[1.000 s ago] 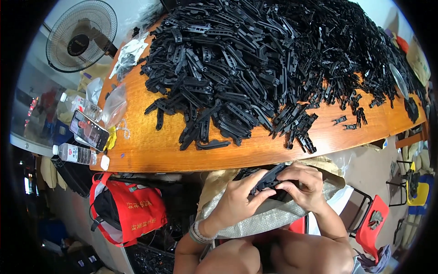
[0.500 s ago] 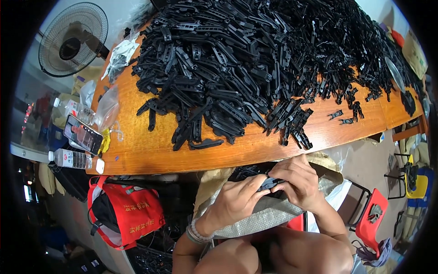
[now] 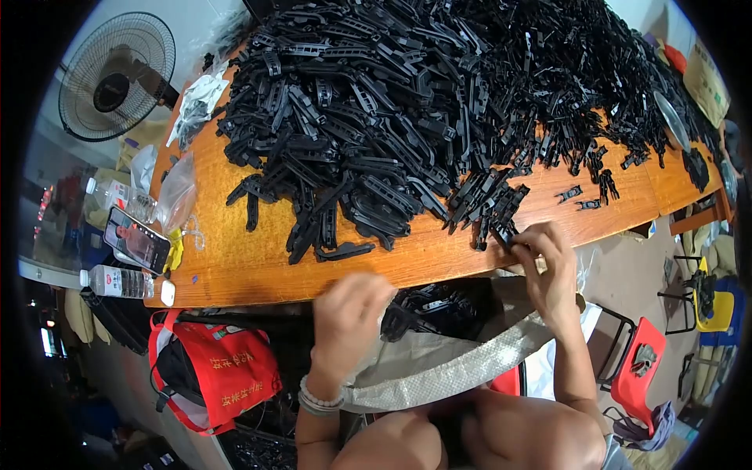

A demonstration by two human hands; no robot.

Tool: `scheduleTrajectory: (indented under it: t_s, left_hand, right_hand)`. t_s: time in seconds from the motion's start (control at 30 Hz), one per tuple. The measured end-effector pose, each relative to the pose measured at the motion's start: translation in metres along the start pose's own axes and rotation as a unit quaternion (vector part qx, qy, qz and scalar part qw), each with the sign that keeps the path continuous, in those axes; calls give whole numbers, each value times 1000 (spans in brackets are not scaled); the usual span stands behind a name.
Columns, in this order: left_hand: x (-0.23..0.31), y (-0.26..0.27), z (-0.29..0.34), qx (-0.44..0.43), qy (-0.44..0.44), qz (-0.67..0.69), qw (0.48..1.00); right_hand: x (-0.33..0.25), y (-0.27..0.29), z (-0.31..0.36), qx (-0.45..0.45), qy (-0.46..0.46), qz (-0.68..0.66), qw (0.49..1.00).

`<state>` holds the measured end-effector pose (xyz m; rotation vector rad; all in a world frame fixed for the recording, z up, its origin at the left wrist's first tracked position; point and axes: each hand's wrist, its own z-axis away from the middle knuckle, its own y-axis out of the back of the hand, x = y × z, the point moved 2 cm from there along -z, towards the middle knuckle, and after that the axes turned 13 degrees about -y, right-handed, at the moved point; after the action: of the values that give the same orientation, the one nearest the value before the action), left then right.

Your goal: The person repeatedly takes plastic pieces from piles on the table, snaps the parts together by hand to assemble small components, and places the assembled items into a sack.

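My right hand (image 3: 551, 270) is at the table's front edge, thumb and fingers closed on the end of a small black plastic part (image 3: 505, 233) at the near edge of a cluster of similar parts (image 3: 484, 200). Smeared by motion, my left hand (image 3: 352, 321) hovers over the front edge, left of an opened woven sack (image 3: 470, 368); whether it holds anything is not visible. The sack lies across my lap, with black plastic parts (image 3: 439, 305) inside. Beyond my left hand, long black curved plastic parts (image 3: 352, 157) form a big heap.
More small black parts (image 3: 564, 86) cover the wooden table's (image 3: 227, 266) far right. On the left are a phone (image 3: 137, 241), water bottles (image 3: 117, 282) and a fan (image 3: 117, 78). A red bag (image 3: 235, 372) hangs below the table; a red chair (image 3: 638, 376) stands right.
Both hands have parted from the dark part they held together over the sack. My left hand has moved left, my right hand forward to the small parts. The view has shifted slightly.
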<state>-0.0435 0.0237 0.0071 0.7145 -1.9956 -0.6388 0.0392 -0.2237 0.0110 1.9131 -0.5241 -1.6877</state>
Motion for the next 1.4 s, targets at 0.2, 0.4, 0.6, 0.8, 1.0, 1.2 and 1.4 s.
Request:
scheduleTrajectory:
  t_s: [0.2,0.4,0.6,0.8,1.0,1.2,1.4]
  left_hand:
    - [-31,6,-6,53,22,-204,977]
    - [-24,10,-1,69,-19,-211,975]
    - [-11,-10,12,142,210,490,834]
    - [15,-31,-7,17,249,582,774]
    - [19,-30,-8,-13,253,559,789]
    - [34,-24,-16,-63,136,381,912]
    - [42,-25,-9,-38,17,193,980]
  right_hand:
    - [13,8,-11,83,4,132,988]
    - [23,23,-16,37,-28,148,988]
    - [-17,16,-1,-16,-83,-144,986]
    - [-36,-9,11,-312,-96,-366,871]
    - [-29,-19,16,-297,-34,-333,894]
    - [-28,-28,23,-157,36,-251,954]
    - [-27,-28,25,-115,152,-174,966]
